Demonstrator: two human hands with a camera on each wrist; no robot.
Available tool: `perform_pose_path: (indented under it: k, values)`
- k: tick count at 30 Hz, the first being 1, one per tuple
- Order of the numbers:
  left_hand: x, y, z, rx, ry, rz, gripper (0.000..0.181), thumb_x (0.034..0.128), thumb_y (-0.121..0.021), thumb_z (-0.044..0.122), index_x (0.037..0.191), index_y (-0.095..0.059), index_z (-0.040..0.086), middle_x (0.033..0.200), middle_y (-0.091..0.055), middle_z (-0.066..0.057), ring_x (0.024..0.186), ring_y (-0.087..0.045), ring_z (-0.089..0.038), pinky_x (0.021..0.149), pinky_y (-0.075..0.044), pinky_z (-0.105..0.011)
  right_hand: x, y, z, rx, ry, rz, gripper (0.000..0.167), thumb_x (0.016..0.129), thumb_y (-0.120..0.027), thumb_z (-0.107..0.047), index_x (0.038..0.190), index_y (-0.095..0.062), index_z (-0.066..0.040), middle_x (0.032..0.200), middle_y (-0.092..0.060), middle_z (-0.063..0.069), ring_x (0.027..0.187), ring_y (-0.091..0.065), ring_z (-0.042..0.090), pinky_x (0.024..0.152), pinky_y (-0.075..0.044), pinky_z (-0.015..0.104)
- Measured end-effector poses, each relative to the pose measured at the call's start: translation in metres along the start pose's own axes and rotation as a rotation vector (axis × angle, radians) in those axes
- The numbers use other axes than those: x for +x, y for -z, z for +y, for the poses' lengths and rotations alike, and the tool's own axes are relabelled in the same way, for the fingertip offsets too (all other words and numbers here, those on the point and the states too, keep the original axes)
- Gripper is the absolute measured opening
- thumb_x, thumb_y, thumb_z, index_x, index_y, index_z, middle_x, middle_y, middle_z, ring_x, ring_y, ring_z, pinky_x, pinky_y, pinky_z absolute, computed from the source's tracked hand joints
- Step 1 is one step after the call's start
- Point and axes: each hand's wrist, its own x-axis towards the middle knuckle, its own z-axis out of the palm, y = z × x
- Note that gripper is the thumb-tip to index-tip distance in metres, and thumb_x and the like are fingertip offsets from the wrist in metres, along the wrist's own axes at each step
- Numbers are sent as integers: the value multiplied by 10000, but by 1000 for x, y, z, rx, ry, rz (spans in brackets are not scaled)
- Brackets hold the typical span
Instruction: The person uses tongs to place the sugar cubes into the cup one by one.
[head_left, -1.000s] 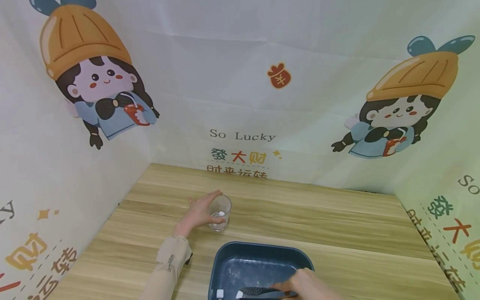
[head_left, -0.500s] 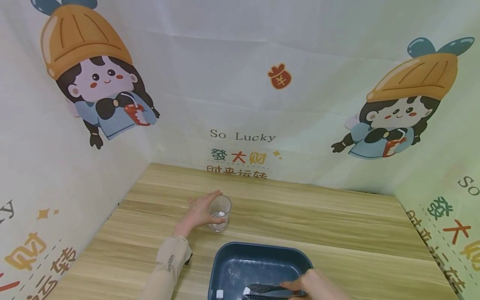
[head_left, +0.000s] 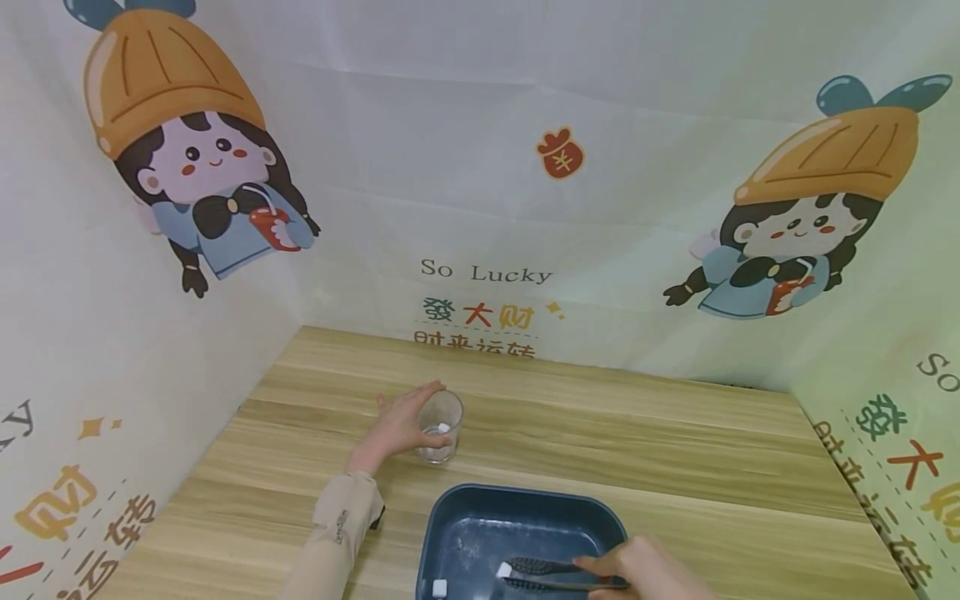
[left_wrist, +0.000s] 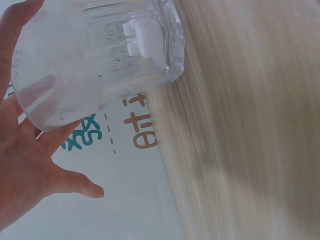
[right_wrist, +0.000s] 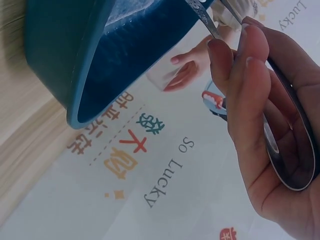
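Note:
A clear glass [head_left: 441, 417] stands on the table with my left hand [head_left: 401, 425] curled round its left side. White cubes [left_wrist: 149, 38] lie at the bottom of the glass in the left wrist view. My right hand [head_left: 647, 570] pinches dark metal tongs [head_left: 543, 567] over the blue tray [head_left: 525, 493]. At the tips of the tongs is a white cube [head_left: 504, 571]. Another white cube [head_left: 439, 588] lies at the tray's left side. In the right wrist view, my right hand [right_wrist: 270, 110] holds the bent tongs [right_wrist: 295, 187], whose tips are out of frame.
The wooden table [head_left: 675, 442] reaches back to a printed cloth [head_left: 450, 167] that hangs behind and at both sides. The tray stands at the near edge of the head view, to the front right of the glass.
My right hand and the tongs have moved to the right within the tray, and the white cube at their tips has shifted right with them. My left hand and the glass have stayed put.

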Motion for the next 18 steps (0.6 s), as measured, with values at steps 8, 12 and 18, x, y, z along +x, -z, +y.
perform_pose_path:
  k: [8, 12, 18]
  values:
    - [-1, 0, 1, -2, 2, 1, 843, 609, -773, 424, 1320, -410, 154, 1400, -396, -87, 1243, -412, -337, 898, -75, -778, -1, 3, 3, -33, 26, 36, 331, 837, -600, -210, 1000, -642, 74, 944, -667, 197, 712, -671, 86, 565, -451, 23]
    - [0, 0, 1, 0, 2, 3, 839, 611, -773, 421, 1319, -412, 151, 1398, -398, -93, 1242, -414, -336, 896, -74, -780, -2, 5, 4, 10, 30, 49, 276, 840, -597, -166, 968, -656, 71, 983, -656, 205, 741, -661, 68, 528, -435, 14]
    - [0, -1, 0, 1, 3, 3, 843, 609, -771, 431, 1318, -411, 149, 1396, -399, -96, 1244, -414, -332, 903, -77, -776, -2, 9, 4, 62, -27, 46, 289, 848, -583, -184, 973, -656, 66, 999, -644, 222, 767, -666, 92, 566, -461, 31]
